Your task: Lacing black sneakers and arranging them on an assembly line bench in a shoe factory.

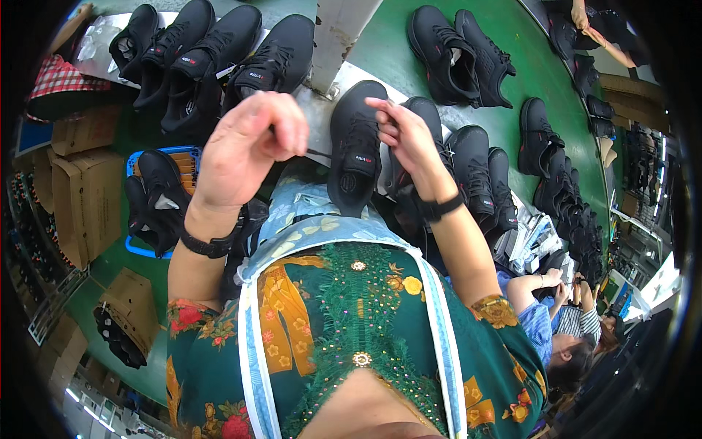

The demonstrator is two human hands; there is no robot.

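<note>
A black lace-up sneaker [355, 146] stands in front of me, its toe pointing away and its heel close to my apron. My left hand [252, 143] is raised to its left with the fingers curled in a pinch. From those fingertips a dark shoelace [316, 154] runs across to the sneaker. Just right of the shoe, my right hand [409, 135] has its fingers bent together, the index finger reaching over the shoe. What it holds, if anything, is hidden. More black sneakers [470, 164] stand close by on the right.
Several black sneakers [212, 55] line the bench at the upper left. A metal post [338, 44] rises beyond my shoe. A blue-rimmed crate [191, 157] with sneakers and cardboard boxes [86, 201] are at left. Other people [559, 307] work at right, beside plastic wrapping [530, 238].
</note>
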